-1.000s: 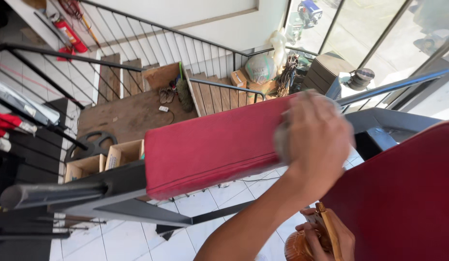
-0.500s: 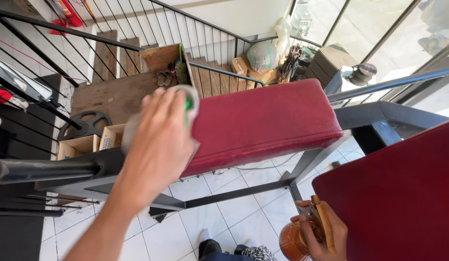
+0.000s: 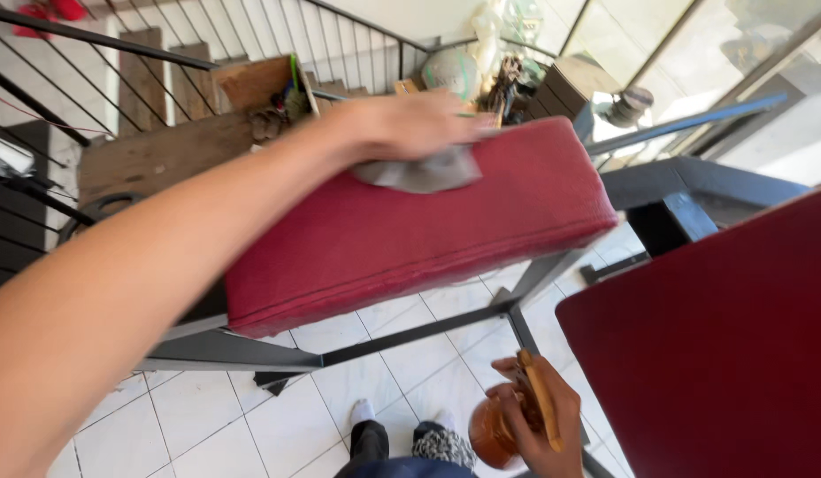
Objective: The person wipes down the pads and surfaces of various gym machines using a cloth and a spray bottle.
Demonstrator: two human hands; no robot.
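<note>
My left hand [image 3: 402, 124] reaches across from the lower left and presses a grey cloth [image 3: 424, 170] onto the top of a red padded cushion [image 3: 410, 239]. The cushion lies on a dark metal frame [image 3: 410, 336]. Low in the view, my right hand [image 3: 543, 425] grips a round brown jar [image 3: 490, 434] together with a flat wooden stick [image 3: 541, 407]. It holds them above the floor, between the cushion and a second red cushion [image 3: 720, 354] at the right.
White floor tiles [image 3: 207, 416] lie below, with my feet [image 3: 366, 416] on them. Behind the cushion, black stair railings [image 3: 92, 40] run past a wooden box [image 3: 260, 84] and wooden steps. Clutter and glass panels fill the back right.
My left hand has swept with the cloth along the cushion, from the right end to the left end and back to the middle. My right hand has stayed low with the jar.
</note>
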